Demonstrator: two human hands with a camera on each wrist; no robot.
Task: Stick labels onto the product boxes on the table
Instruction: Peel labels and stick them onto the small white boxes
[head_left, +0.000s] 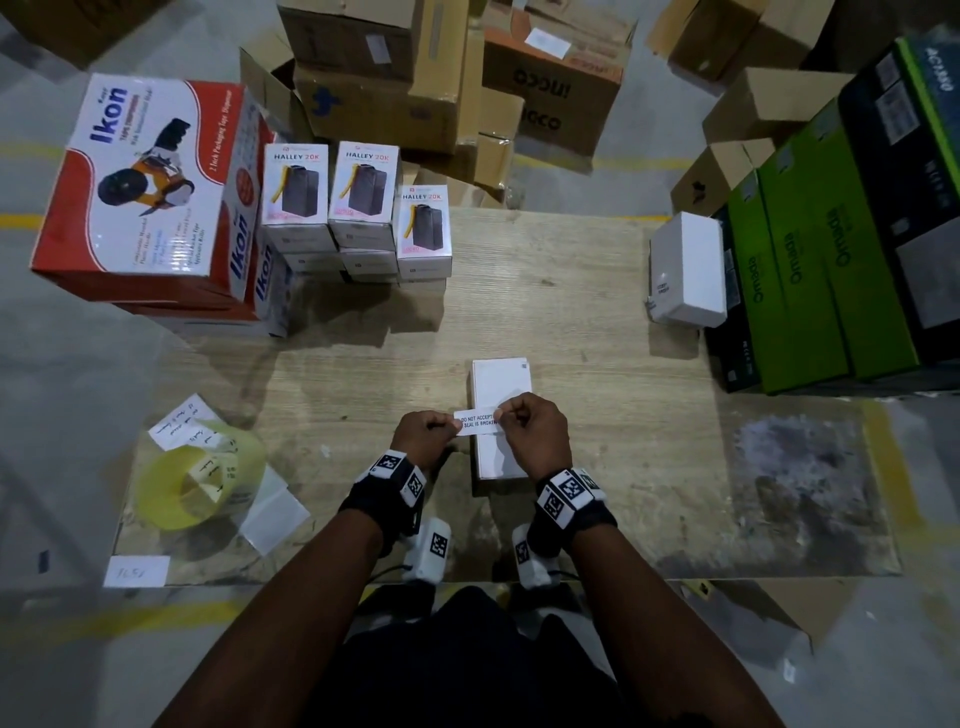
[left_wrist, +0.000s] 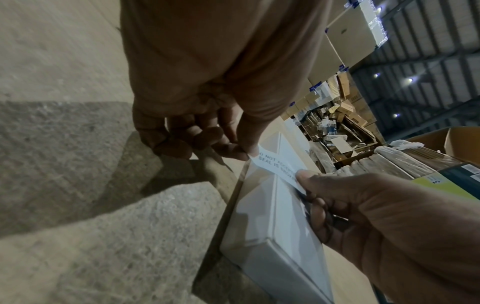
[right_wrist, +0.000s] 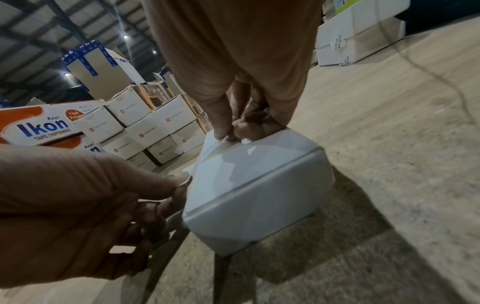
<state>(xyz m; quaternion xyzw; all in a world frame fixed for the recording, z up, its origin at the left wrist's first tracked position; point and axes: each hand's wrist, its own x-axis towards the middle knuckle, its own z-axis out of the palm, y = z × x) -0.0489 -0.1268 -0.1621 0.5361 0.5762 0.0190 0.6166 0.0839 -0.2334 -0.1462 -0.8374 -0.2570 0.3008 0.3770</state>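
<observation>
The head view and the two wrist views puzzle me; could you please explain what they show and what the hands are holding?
There is no robot: a person works with bare hands, wearing a camera on the head and one on each wrist. The head view looks down at the table; each wrist view looks along one hand at its fingers. The left hand and right hand each pinch one end of a seal label, held across the left edge of a white box lying on the table. Whether it already sticks, I cannot tell. Nearby: stacked Halley boxes, red Ikon boxes, a second white box, green boxes and a yellow roll.
</observation>
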